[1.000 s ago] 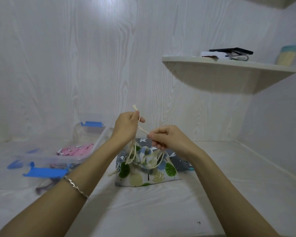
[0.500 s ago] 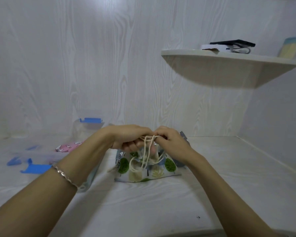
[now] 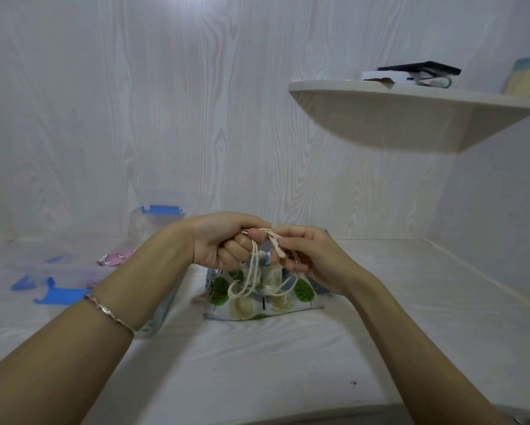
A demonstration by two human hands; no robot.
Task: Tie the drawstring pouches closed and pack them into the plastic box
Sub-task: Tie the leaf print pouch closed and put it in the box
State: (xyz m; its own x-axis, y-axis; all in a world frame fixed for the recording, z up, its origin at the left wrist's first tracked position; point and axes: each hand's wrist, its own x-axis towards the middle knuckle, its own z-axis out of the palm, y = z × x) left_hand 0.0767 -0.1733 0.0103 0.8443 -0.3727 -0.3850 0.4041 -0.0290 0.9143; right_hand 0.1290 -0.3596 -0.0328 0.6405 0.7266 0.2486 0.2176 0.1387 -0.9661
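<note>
Over the pouch [image 3: 257, 299] at mid-table, your left hand [image 3: 223, 240] and right hand [image 3: 312, 256] had dropped and met, both pinching the cord [image 3: 251, 271]. The knot seemed half-made, and the box [image 3: 70, 268] waited at left.

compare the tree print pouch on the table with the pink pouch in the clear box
The pale fabric pouch with green and beige trees sits on the white table; the pink fabric pouch with white figures lies in the clear plastic box with blue clips. The left hand and right hand hold the tree pouch's cream drawstring; nothing touches the pink pouch. Both are printed fabric.
</note>
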